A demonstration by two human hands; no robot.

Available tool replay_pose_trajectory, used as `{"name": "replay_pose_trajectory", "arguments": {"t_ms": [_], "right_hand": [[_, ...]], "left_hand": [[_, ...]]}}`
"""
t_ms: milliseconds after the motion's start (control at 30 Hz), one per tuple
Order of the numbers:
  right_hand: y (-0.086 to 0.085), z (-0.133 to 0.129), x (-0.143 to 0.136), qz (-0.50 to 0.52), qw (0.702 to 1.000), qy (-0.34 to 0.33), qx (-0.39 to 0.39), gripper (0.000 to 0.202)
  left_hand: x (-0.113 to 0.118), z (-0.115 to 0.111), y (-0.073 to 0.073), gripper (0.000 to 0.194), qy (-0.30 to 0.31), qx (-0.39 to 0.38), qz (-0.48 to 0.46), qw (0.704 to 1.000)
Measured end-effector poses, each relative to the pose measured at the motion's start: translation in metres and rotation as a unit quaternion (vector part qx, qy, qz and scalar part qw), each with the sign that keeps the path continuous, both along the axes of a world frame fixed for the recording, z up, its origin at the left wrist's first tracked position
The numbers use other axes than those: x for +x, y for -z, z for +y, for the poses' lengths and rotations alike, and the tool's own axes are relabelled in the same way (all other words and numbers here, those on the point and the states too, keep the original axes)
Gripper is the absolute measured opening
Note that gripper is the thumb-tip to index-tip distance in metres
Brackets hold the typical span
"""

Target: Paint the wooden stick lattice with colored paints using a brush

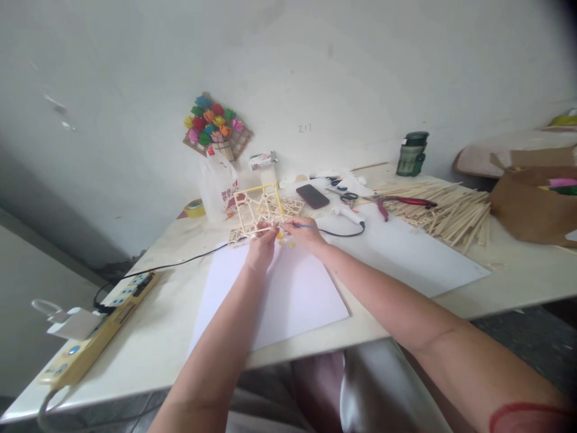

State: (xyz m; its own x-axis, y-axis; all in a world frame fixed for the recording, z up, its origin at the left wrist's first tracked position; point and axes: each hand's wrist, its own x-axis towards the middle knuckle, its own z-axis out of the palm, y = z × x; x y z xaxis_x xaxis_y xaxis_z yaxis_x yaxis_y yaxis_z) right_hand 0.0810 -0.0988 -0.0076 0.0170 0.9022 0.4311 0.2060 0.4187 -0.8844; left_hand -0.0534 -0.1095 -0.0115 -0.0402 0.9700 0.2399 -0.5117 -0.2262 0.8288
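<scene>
My left hand (262, 246) pinches the lower edge of a wooden lattice frame (240, 215) made of thin pale sticks, which stands tilted up. Its top bar and right bar are yellow; the other bars are bare wood. Between the closed fingers of my right hand (310, 234) is a thin paintbrush with a blue handle (307, 226); its tip is too small to make out near the frame's lower right corner. Small yellow blobs of paint (292, 245) lie just below the fingers, by a white paper sheet (297, 294). More lattice pieces (293, 207) lie behind the frame.
A glue gun (347, 213) with a black cord, a phone (312, 195), scissors (348, 196) and red-handled pliers (408, 200) lie to the right. Beyond are loose sticks (451, 210), a green bottle (412, 155) and a paper bag (518, 204). A power strip (108, 319) lies left.
</scene>
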Motion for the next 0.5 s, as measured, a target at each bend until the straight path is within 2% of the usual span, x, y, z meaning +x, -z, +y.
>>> {"name": "replay_pose_trajectory", "arguments": {"t_ms": [233,367,500], "right_hand": [[-0.014,-0.007,0.003,0.029,0.999,-0.025,0.000,0.017],[-0.016,-0.003,0.014,0.026,0.999,-0.033,-0.003,0.016],[-0.017,0.000,0.023,0.018,0.998,-0.062,-0.010,0.015]], "left_hand": [[-0.008,-0.001,-0.003,0.040,0.001,0.003,-0.008,1.000],[-0.023,-0.002,-0.008,0.039,-0.015,0.003,0.040,0.999],[-0.045,0.002,-0.012,0.037,-0.072,-0.018,0.084,0.994]]}}
